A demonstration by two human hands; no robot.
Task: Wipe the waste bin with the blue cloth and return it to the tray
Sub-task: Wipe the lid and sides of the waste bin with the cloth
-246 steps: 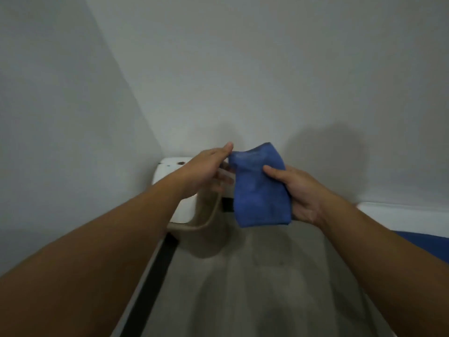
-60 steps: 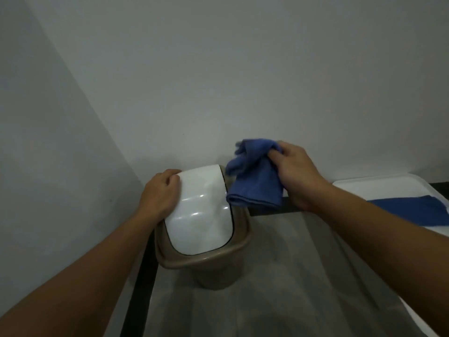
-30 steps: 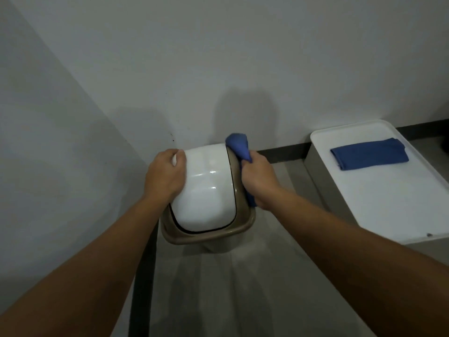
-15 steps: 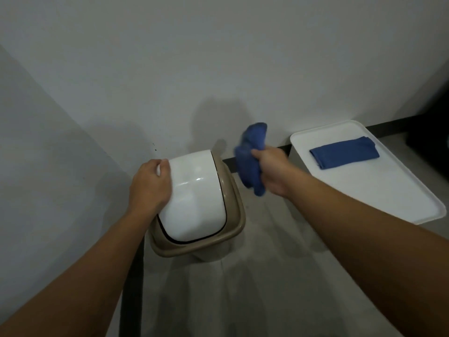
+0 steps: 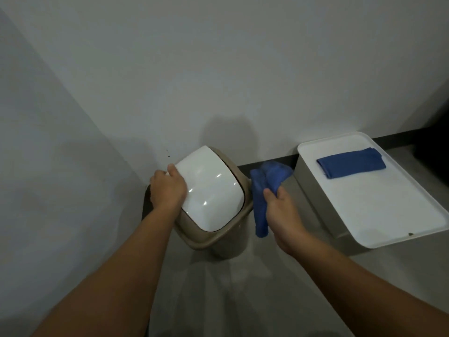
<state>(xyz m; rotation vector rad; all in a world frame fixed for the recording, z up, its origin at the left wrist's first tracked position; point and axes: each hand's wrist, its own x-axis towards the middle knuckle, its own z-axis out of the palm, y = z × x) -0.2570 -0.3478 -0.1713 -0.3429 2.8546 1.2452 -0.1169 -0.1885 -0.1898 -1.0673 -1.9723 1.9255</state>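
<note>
A beige waste bin [image 5: 226, 242] with a glossy white swing lid [image 5: 210, 188] stands in the room's corner on the grey floor. My left hand [image 5: 167, 188] grips the lid's far left edge. My right hand [image 5: 281, 210] holds a crumpled blue cloth [image 5: 263, 188] against the bin's right side, just below the rim. The cloth hangs down past my palm. To the right sits a white tray [image 5: 393, 212] on a grey box.
A second blue cloth [image 5: 351, 162], folded flat, lies at the far end of the tray. White walls close in at the left and behind. A dark skirting strip [image 5: 267, 162] runs along the back wall. A dark object [image 5: 435, 152] stands at the far right.
My right hand came down from beside the lid's top to the bin's right side with the cloth. My left hand kept its hold on the lid. The view shifted slightly.
</note>
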